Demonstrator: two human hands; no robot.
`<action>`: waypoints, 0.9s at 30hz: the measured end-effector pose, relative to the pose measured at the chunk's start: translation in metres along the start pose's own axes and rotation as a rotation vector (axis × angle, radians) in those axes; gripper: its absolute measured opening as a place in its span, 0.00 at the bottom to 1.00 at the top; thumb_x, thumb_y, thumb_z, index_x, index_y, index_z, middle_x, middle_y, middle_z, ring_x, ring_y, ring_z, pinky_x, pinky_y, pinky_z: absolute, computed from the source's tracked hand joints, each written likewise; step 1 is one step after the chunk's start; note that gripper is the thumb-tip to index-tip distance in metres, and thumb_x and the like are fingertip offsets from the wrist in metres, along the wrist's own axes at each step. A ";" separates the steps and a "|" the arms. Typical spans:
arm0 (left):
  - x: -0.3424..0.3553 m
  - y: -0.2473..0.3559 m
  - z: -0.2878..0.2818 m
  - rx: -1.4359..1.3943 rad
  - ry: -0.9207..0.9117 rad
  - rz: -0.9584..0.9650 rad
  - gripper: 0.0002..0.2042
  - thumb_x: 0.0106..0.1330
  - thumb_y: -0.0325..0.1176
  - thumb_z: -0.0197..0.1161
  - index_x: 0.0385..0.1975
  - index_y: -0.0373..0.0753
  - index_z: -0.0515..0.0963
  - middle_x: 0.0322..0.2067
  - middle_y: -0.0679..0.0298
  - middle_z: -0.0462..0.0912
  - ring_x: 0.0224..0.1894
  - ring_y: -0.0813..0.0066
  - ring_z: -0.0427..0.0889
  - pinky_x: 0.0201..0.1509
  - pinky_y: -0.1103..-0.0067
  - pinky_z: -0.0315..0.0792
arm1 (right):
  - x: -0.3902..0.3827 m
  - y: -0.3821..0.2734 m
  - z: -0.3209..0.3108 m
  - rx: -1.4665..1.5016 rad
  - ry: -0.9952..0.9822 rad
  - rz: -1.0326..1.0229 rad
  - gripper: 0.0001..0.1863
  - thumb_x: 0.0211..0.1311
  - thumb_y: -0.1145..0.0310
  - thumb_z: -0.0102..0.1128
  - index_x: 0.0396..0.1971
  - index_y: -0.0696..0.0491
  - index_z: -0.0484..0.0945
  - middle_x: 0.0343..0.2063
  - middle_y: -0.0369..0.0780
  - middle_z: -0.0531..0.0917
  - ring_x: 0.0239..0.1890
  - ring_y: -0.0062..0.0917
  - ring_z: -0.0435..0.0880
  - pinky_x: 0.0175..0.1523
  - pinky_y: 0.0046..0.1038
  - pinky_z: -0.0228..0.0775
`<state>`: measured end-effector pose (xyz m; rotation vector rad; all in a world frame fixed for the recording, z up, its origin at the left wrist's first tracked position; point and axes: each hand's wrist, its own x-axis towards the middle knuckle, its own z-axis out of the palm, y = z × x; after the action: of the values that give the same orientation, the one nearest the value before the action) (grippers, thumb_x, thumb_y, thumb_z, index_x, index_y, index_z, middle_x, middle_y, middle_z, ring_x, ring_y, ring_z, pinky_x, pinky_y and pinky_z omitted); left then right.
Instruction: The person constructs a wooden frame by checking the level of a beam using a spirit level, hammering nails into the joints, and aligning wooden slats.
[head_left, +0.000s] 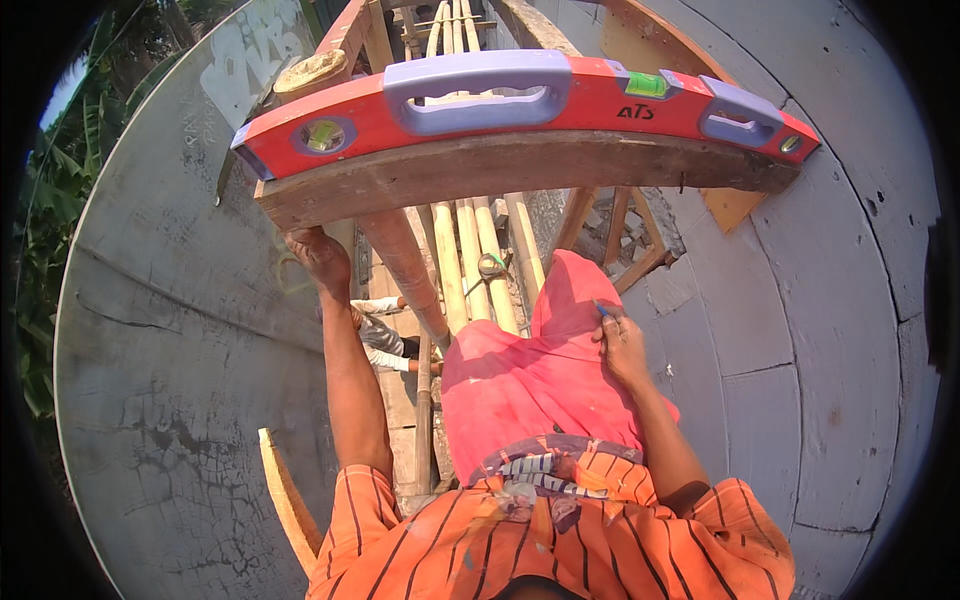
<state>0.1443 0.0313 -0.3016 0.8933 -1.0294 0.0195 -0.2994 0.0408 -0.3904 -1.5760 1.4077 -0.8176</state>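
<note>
A long red spirit level (600,95) with lilac handle grips and green vials lies along the top of a brown wooden beam (520,165), which spans the space ahead of me. At the beam's left end my left hand (322,262) is raised and closed on its lower edge; the beam partly hides the fingers. My right hand (624,348) rests on the pink-red cloth over my thigh. Its fingers are closed round a thin blue pen or pencil (601,309), whose tip points up and left.
Walls flank me: weathered grey (180,350) at left, pale blocks (760,350) at right. Bamboo poles (470,245) run below the beam beside a round wooden post (400,260). Further down, another person (380,335) reaches out an arm. Timber braces (610,230) stand at right.
</note>
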 end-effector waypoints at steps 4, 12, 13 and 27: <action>-0.001 -0.006 0.006 -0.086 0.011 -0.050 0.42 0.66 0.70 0.39 0.68 0.38 0.53 0.64 0.58 0.63 0.66 0.67 0.62 0.70 0.69 0.54 | -0.002 0.009 0.001 0.028 0.038 -0.040 0.21 0.72 0.58 0.43 0.34 0.61 0.78 0.18 0.38 0.80 0.17 0.20 0.75 0.25 0.27 0.66; 0.000 -0.002 0.019 -0.386 0.002 -0.180 0.44 0.62 0.71 0.46 0.69 0.43 0.53 0.67 0.62 0.61 0.68 0.69 0.61 0.71 0.67 0.56 | -0.005 -0.003 0.000 0.007 0.064 -0.009 0.21 0.73 0.57 0.44 0.32 0.59 0.78 0.19 0.35 0.78 0.17 0.16 0.70 0.24 0.23 0.63; -0.001 0.000 0.021 -0.417 0.005 -0.204 0.44 0.62 0.71 0.47 0.70 0.44 0.53 0.67 0.62 0.61 0.68 0.69 0.61 0.71 0.67 0.56 | -0.004 0.000 0.001 0.008 0.082 -0.029 0.21 0.73 0.57 0.44 0.32 0.59 0.78 0.19 0.35 0.78 0.17 0.16 0.70 0.25 0.24 0.64; 0.009 0.017 0.009 -0.208 0.010 0.002 0.41 0.62 0.68 0.51 0.65 0.39 0.59 0.61 0.59 0.68 0.62 0.67 0.69 0.64 0.66 0.65 | -0.001 -0.001 -0.001 -0.143 0.063 -0.082 0.21 0.70 0.59 0.41 0.37 0.59 0.80 0.21 0.41 0.83 0.28 0.34 0.82 0.38 0.36 0.72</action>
<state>0.1354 0.0332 -0.2823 0.7024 -1.0027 -0.0803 -0.2997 0.0417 -0.3893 -1.7400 1.4822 -0.8368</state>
